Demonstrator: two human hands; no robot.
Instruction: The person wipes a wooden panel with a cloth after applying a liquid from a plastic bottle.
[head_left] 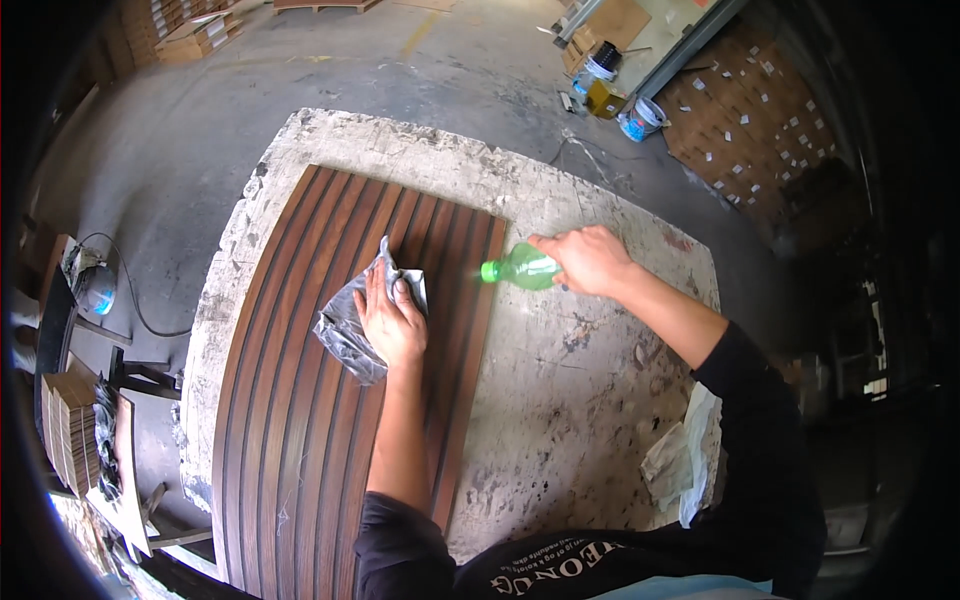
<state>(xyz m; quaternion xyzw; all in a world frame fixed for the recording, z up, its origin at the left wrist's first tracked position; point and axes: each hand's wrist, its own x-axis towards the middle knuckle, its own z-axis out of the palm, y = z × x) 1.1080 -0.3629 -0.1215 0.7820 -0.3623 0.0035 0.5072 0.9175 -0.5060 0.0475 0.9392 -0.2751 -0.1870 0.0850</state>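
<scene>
A dark brown slatted wood panel point(290, 400), with black grooves between its strips, lies on a worn white worktable point(570, 420). My left hand point(390, 318) holds a crumpled grey cloth point(347, 340) against the panel's middle, fingers close together and stretched over it. To its right, my right hand point(590, 262) is closed around a clear green plastic bottle point(528, 268). The bottle lies tilted sideways, its green cap toward the panel's right edge. A faint mist shows in front of the cap. The fingers on the bottle's far side are partly hidden.
A whitish crumpled cloth point(680, 460) lies at the table's right edge. Stacked cardboard pieces point(72, 430) stand at the left, by metal supports. Beyond the table are buckets point(642, 118) on the concrete floor and a large brown stack point(750, 115).
</scene>
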